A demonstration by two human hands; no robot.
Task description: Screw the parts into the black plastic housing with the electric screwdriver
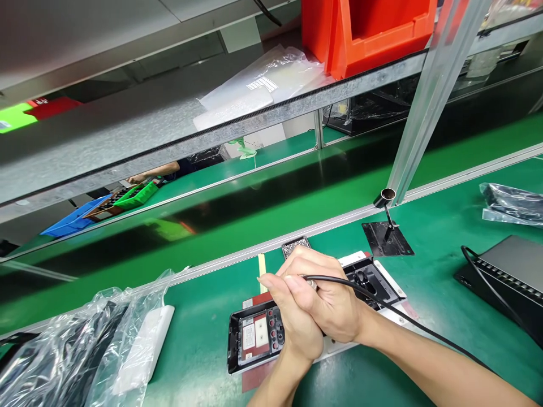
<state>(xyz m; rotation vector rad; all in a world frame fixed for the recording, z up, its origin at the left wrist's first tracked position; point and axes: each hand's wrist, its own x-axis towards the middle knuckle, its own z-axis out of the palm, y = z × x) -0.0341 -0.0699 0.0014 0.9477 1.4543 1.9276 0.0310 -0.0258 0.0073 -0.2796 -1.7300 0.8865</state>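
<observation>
My right hand is wrapped round a corded tool, apparently an electric screwdriver. Only its metal end shows, and a black cable runs from it to the lower right. Closed against the right hand, my left hand has curled fingers, and what lies inside them is hidden. Beneath both hands lies a black plastic housing with a label and red-brown areas inside. A second part with a black recess and a pale edge shows to the right. The tool's tip is out of sight.
A small tray of screws sits just behind the hands. Beyond it stand a metal tube holder and an upright post. Bagged parts lie left, a black device right. Overhead, a shelf carries a red bin.
</observation>
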